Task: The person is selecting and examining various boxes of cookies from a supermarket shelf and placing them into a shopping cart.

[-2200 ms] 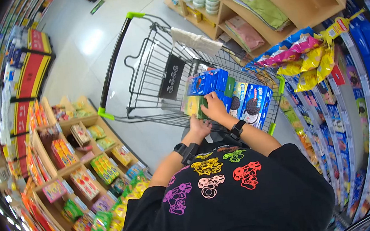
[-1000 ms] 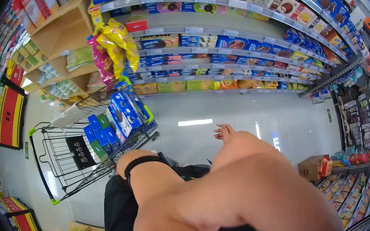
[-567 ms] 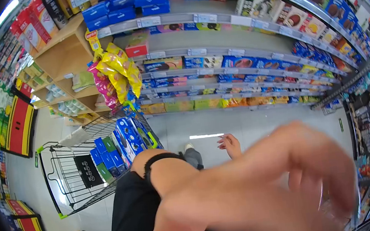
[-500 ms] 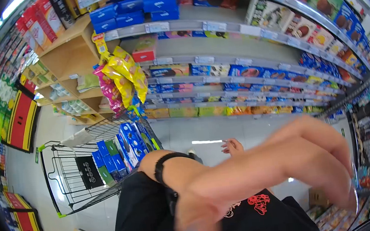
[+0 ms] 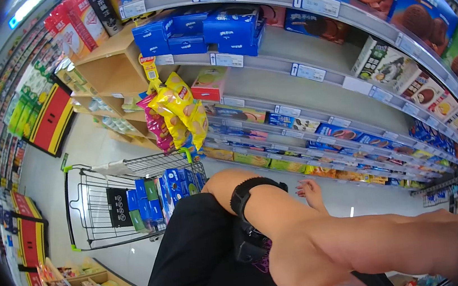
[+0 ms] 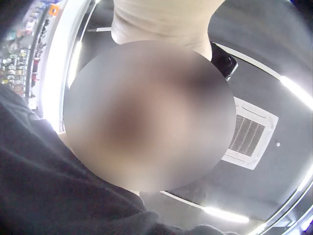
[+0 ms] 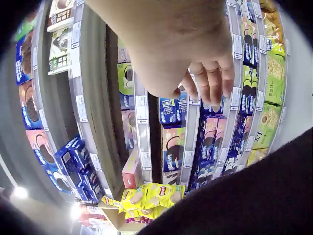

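My left hand [image 5: 330, 239] is raised very close to the head camera, with a finger stretching right and a thumb tip low in the picture; what it touches is hidden. The left wrist view shows part of that hand or wrist [image 6: 161, 19] beside a blurred oval, with a small black device [image 6: 225, 61] next to it. Away from the cart, my right hand [image 5: 311, 193] hangs low before the shelves, holding nothing. Its fingers are loosely bent in the right wrist view, where the hand [image 7: 190, 63] overlaps shelves of biscuit boxes [image 7: 173, 147].
The shopping cart [image 5: 81, 208] stands left, with blue and green boxes [image 5: 145, 203] inside. Yellow and pink snack bags [image 5: 180, 112] hang at the shelf end. Shelves [image 5: 300, 70] stretch across the front. A wooden display [image 5: 81, 284] is at lower left.
Both hands have left the green box in the cart. The view has turned toward the biscuit shelves, leaving the cart at left. My left hand has come up near the camera; my right hangs low.
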The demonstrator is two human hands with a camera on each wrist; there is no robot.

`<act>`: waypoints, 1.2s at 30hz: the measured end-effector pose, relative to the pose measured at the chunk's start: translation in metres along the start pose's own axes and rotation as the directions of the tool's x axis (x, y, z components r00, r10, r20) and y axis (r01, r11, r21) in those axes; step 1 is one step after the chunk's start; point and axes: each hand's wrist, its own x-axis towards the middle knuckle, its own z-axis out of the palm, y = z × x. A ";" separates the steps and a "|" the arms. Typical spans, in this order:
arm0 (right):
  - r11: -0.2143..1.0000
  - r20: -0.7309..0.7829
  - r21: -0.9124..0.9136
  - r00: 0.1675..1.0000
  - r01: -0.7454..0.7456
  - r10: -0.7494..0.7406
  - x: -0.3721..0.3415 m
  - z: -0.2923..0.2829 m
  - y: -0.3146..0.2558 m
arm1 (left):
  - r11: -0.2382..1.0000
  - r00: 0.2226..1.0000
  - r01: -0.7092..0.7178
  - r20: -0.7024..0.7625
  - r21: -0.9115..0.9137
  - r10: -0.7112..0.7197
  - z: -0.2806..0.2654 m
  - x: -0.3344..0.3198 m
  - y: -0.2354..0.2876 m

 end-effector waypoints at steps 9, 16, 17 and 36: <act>0.999 -0.027 0.020 0.999 -0.047 0.047 0.057 -0.060 -0.003 | 0.999 1.000 -0.019 0.005 0.037 0.018 -0.042 0.030 -0.062; 0.976 0.038 0.171 0.991 -0.132 0.127 0.078 -0.067 -0.004 | 0.997 0.999 -0.035 0.036 0.065 0.033 -0.072 0.041 -0.091; 0.972 0.032 0.172 0.987 -0.161 0.158 0.082 -0.071 -0.006 | 0.997 0.999 -0.028 0.044 0.074 0.025 -0.074 0.043 -0.093; 0.923 0.032 0.288 0.966 -0.254 0.256 0.134 -0.103 0.032 | 0.993 0.998 0.011 0.061 0.114 -0.018 -0.099 0.048 -0.107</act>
